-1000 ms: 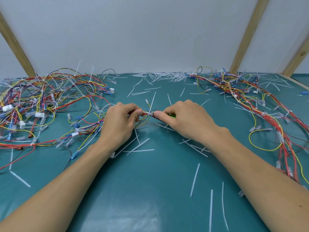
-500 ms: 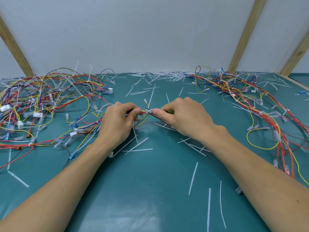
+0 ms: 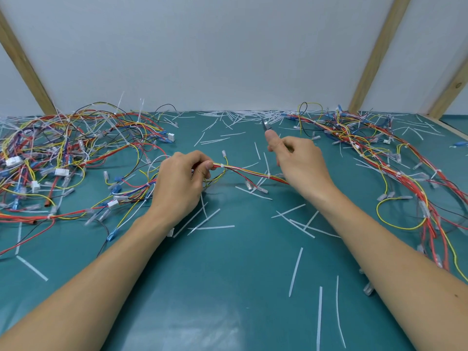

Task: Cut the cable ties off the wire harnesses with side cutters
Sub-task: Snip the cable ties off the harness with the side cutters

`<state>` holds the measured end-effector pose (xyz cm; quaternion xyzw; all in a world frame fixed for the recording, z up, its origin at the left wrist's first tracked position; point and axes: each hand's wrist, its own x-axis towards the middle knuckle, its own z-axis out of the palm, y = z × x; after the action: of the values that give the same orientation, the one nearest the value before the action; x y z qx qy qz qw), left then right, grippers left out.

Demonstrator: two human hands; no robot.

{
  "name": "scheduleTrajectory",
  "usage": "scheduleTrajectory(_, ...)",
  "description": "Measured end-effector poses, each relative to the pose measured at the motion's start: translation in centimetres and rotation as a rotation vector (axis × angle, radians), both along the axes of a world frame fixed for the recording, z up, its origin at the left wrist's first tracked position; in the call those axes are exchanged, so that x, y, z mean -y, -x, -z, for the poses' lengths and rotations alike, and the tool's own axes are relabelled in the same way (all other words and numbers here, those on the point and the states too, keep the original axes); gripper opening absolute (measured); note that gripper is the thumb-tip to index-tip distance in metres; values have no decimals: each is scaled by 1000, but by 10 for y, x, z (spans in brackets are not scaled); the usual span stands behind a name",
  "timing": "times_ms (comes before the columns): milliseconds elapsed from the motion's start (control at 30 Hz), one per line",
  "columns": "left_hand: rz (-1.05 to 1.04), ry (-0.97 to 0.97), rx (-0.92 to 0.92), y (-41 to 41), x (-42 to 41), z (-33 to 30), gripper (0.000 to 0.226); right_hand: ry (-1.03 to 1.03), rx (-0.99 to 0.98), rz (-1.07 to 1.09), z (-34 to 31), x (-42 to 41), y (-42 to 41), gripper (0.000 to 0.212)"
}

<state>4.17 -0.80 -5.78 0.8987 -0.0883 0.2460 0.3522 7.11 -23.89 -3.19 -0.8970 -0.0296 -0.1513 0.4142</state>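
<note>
Between two wire piles, left hand pinches the harness; right hand grips side cutters.

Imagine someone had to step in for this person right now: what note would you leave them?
Left hand: pinching a wire bundle just beside a white tie.
Right hand: raised off the bundle, gripping the cutters; only the metal tip shows above the thumb.
Things: tangled wires on the left, another pile on the right.
Done: many cut white ties litter the green mat.
Left: the held bundle has at least two ties on; white ties also show in both piles.
</note>
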Motion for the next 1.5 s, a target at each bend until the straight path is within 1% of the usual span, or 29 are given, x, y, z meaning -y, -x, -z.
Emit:
scheduleTrajectory(67, -35, 12, 33, 0, -1, -2, 16, -33, 8, 31, 0, 2, -2, 43)
scheduleTrajectory(133, -89, 35, 58, -1, -4, -4, 16, -12, 27, 47, 1, 5, -4, 22)
scheduleTrajectory(200, -141, 61, 86, -1, -6, -6, 16, 31, 31, 49, 2, 6, -4, 14)
scheduleTrajectory(333, -162, 71, 95, 0, -6, -7, 17, 99, -51, 1, 6, 5, -3, 20)
scheduleTrajectory(433, -149, 32, 64, -1, -6, -5, 16, 68, -121, -51, 8, 1, -3, 28)
scheduleTrajectory(533, -176, -23, 40, -1, -8, -3, 17, 35, -151, -115, 8, 1, -1, 20)
scheduleTrajectory(600, -208, -77, 16, -1, -9, -2, 17, 68, -169, -145, 8, 1, 0, 13)
scheduleTrajectory(700, -212, -144, -2, 1, -8, -4, 15, 125, -192, -155, 10, 0, 0, 12)
scheduleTrajectory(767, -171, -195, 37, 3, -5, -7, 23, 123, -190, -156, 10, 0, 0, 13)
scheduleTrajectory(833, -117, -252, 125, 6, 0, -10, 28, 75, -169, -166, 10, -1, 0, 14)
scheduleTrajectory(933, -35, -318, 218, 10, 11, -12, 21, -4, -118, -200, 11, -6, 3, 17)
scheduleTrajectory(1000, 9, -337, 223, 11, 16, -11, 17, -30, -71, -233, 13, -12, 6, 17)
scheduleTrajectory(1200, 88, -300, 97, 9, 10, -7, 18, 20, 53, -324, 16, -23, 15, 12)
scheduleTrajectory(1300, 134, -149, -84, 5, 5, -2, 27, 36, 70, -333, 16, -25, 17, 9)
scheduleTrajectory(1333, 146, -110, -119, 4, 5, 0, 28, 43, 71, -331, 17, -25, 17, 8)
scheduleTrajectory(1433, 140, -101, -128, 1, 6, 3, 25, 79, 62, -326, 18, -24, 16, 8)
scheduleTrajectory(1500, 108, -127, -115, 1, 8, 4, 23, 148, 73, -306, 18, -20, 14, 16)
